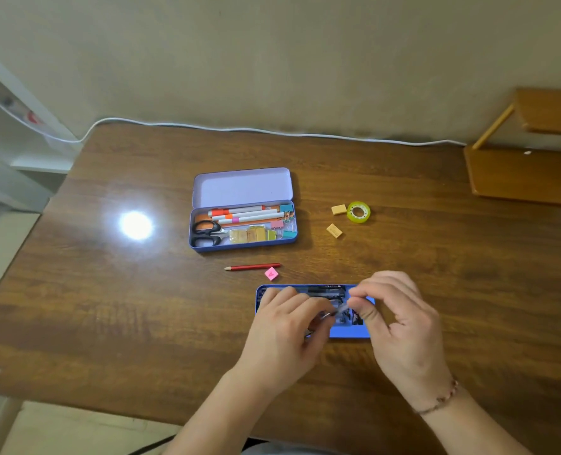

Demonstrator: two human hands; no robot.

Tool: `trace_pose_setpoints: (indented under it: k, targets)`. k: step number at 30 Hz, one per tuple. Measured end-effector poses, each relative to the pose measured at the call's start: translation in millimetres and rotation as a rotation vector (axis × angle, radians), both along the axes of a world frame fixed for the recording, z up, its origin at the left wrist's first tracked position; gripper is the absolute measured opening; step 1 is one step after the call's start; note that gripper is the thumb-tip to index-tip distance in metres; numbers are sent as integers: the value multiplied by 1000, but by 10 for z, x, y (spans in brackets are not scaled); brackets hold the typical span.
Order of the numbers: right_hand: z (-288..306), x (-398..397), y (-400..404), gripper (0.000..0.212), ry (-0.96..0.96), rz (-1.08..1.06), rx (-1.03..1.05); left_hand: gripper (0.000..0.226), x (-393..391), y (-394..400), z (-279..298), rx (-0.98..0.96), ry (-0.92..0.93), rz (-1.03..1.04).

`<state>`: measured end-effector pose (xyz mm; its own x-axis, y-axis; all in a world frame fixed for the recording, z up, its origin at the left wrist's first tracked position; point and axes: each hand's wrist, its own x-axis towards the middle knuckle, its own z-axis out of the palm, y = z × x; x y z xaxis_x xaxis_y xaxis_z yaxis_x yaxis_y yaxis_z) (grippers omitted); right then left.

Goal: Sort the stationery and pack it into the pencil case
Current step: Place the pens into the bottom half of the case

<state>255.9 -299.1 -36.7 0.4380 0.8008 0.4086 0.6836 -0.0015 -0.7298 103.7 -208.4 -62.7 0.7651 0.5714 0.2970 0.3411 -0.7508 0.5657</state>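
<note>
An open lilac pencil case (243,187) lies at mid-table, holding markers, black scissors (206,233), yellow erasers and coloured binder clips. In front of it lie a red pencil (252,267) and a pink sharpener (271,274). Nearer me is a blue tin (349,331) with dark items inside. Above that tin, my left hand (284,330) and my right hand (400,326) both pinch a small, blurred, clear and metal item (335,311). I cannot tell what it is.
Two tan erasers (338,209) (334,230) and a yellow-green tape roll (358,212) lie right of the lilac case. A white cable (272,131) runs along the table's far edge. A wooden shelf (528,172) stands at the right. Lamp glare (136,225) marks the left.
</note>
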Motion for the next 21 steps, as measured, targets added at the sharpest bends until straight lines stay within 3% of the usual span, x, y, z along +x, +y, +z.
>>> trace_pose_setpoints:
  k: [3, 5, 8, 11, 16, 19, 21]
  targets:
    - [-47, -90, -14, 44, 301, 30, -119, 6, 18, -8, 54, -133, -50, 28]
    - [-208, -121, -57, 52, 291, 67, -278, 7, -10, -1, 56, -328, -128, 160]
    - [-456, -168, -142, 37, 250, 159, -409, 12, -41, 42, 32, -680, -297, 409]
    - [-546, -237, -186, 21, 266, 146, -388, 16, -84, 69, -21, -949, -418, 559]
    - [-549, -266, -167, 14, 323, 139, -412, 14, -268, 32, -163, -1013, -421, 542]
    - [-641, -166, -216, 12, 141, 135, -436, 14, -424, 84, -281, -962, -322, 480]
    - [-698, -77, -243, 11, 29, 120, -470, 24, -540, 145, -385, -816, -204, 501]
